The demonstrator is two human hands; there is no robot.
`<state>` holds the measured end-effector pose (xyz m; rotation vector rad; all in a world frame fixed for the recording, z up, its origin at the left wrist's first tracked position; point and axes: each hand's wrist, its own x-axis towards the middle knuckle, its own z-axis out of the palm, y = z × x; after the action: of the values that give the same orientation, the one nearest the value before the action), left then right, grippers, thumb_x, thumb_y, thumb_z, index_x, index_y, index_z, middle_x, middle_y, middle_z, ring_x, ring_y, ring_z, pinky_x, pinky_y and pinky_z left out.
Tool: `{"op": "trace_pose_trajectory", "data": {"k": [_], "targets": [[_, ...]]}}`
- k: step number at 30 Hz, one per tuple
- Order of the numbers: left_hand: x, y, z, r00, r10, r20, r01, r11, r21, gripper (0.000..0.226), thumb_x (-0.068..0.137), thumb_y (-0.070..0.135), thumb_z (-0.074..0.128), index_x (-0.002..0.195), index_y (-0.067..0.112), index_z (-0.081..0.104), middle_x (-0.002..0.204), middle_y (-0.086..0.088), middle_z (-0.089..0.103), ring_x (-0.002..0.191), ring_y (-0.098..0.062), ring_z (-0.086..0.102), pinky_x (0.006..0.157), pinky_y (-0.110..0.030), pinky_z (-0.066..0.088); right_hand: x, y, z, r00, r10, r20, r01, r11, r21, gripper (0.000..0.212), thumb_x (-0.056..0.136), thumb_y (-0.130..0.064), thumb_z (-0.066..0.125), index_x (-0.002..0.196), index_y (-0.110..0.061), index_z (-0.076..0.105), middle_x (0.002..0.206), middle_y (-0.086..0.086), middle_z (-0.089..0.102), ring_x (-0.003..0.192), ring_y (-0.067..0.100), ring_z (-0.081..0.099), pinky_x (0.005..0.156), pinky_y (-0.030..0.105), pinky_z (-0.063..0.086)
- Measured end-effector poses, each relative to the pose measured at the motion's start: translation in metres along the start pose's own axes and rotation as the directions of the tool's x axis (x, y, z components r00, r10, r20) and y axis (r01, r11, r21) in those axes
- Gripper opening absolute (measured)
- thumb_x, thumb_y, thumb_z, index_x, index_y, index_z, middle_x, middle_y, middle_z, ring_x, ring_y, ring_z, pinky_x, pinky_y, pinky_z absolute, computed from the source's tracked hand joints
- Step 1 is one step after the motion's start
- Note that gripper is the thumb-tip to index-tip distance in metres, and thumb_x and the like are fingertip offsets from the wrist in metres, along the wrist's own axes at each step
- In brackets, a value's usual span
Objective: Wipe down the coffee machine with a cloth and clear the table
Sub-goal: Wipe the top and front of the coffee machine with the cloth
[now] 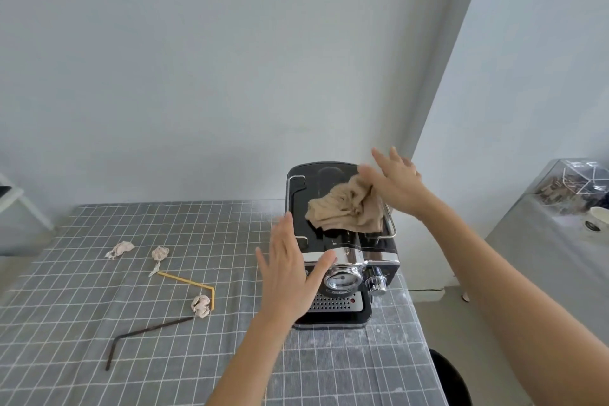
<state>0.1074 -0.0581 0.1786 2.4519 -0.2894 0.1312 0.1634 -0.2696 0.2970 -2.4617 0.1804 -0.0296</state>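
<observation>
A black and chrome coffee machine [359, 269] stands near the right edge of the table with the grey checked cloth [131, 323]. A crumpled beige cloth [342, 208] lies on the machine's top. My right hand [393, 184] presses flat on the cloth's right side, fingers straight and pointing left and up. My left hand [290, 269] is held flat against the machine's left front side, fingers straight. Three crumpled paper wads lie on the table, a left wad [121, 249], a middle wad [159, 254] and a near wad [201, 305], beside a yellow straw [191, 282] and a dark brown straw [145, 333].
White walls stand close behind the table. To the right is a lower grey-covered surface [540, 241] with a clear box [575, 181] and a cup [598, 219]. A dark round seat [451, 379] shows below the table's right edge. A white shelf edge [16, 198] sits far left.
</observation>
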Motion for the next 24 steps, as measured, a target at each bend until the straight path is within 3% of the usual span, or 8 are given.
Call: {"op": "trace_pose_trajectory", "data": {"k": [2,4,7,11,15,20,24], "targets": [[0.002,-0.001,0.002,1.0,-0.002,0.017,0.002,1.0,-0.019,0.099,0.078,0.085,0.022,0.148,0.029,-0.019,0.161,0.005,-0.004,0.148,-0.013,-0.002,0.117,-0.056,0.002,0.001,0.003,0.003,0.994,-0.113,-0.014,0.113,0.993,0.042,0.051,0.1,-0.047,0.041,0.15,-0.041,0.031,0.163,0.002,0.019,0.15,0.023,0.017,0.118,0.042,0.015],[0.004,-0.003,0.002,1.0,-0.004,0.019,0.004,1.0,0.004,0.103,0.075,0.087,0.021,0.149,0.029,-0.019,0.161,0.006,-0.003,0.148,-0.013,0.0,0.117,-0.055,0.0,0.002,0.0,0.014,0.977,-0.207,0.05,0.205,0.978,0.045,0.048,0.102,-0.046,0.038,0.149,-0.044,0.031,0.163,0.0,0.021,0.15,0.018,0.017,0.117,0.037,0.015],[0.003,-0.003,0.001,1.0,0.001,0.022,-0.003,0.998,0.063,0.106,0.072,0.09,0.017,0.15,0.026,-0.014,0.162,0.004,0.0,0.149,-0.014,0.003,0.116,-0.054,0.0,0.005,0.006,0.053,0.948,-0.217,0.234,0.292,0.887,-0.358,0.047,0.1,-0.057,0.02,0.146,-0.053,0.028,0.164,0.001,0.018,0.15,0.023,0.014,0.118,0.052,0.009],[0.003,-0.001,-0.001,0.999,-0.012,0.035,0.007,0.988,0.155,0.105,0.073,0.089,0.01,0.151,0.022,-0.01,0.162,0.0,0.004,0.149,-0.016,0.003,0.116,-0.054,0.003,0.002,0.009,0.073,0.942,-0.204,0.265,0.299,0.869,-0.394,0.046,0.101,-0.056,0.018,0.146,-0.054,0.027,0.166,-0.002,0.003,0.152,0.024,0.002,0.119,0.056,0.0],[0.006,-0.001,-0.001,0.998,-0.03,0.058,0.016,0.972,0.233,0.104,0.075,0.087,0.012,0.151,0.018,-0.006,0.162,-0.002,0.007,0.149,-0.018,0.004,0.118,-0.054,0.007,0.031,0.0,0.074,0.952,-0.141,0.272,0.251,0.868,-0.43,0.048,0.1,-0.057,0.018,0.147,-0.052,0.027,0.166,0.007,-0.002,0.152,0.026,-0.01,0.118,0.057,-0.006],[0.005,0.002,-0.004,0.997,-0.033,0.068,0.012,0.958,0.287,0.104,0.075,0.087,0.006,0.151,0.018,-0.008,0.162,-0.001,0.006,0.149,-0.018,0.004,0.118,-0.055,0.01,0.056,-0.007,0.093,0.983,-0.106,0.149,0.162,0.882,-0.443,0.049,0.101,-0.056,0.016,0.148,-0.048,0.028,0.166,0.008,-0.004,0.152,0.026,-0.009,0.119,0.056,-0.006],[0.004,0.002,-0.007,0.997,-0.038,0.072,0.013,0.948,0.319,0.104,0.075,0.087,0.006,0.151,0.018,-0.013,0.162,-0.004,-0.001,0.149,-0.021,-0.004,0.117,-0.055,0.008,0.027,-0.004,0.091,0.972,-0.149,0.181,0.215,0.875,-0.433,0.047,0.102,-0.052,0.018,0.148,-0.048,0.028,0.166,0.007,-0.003,0.152,0.027,-0.004,0.12,0.054,-0.004]]}}
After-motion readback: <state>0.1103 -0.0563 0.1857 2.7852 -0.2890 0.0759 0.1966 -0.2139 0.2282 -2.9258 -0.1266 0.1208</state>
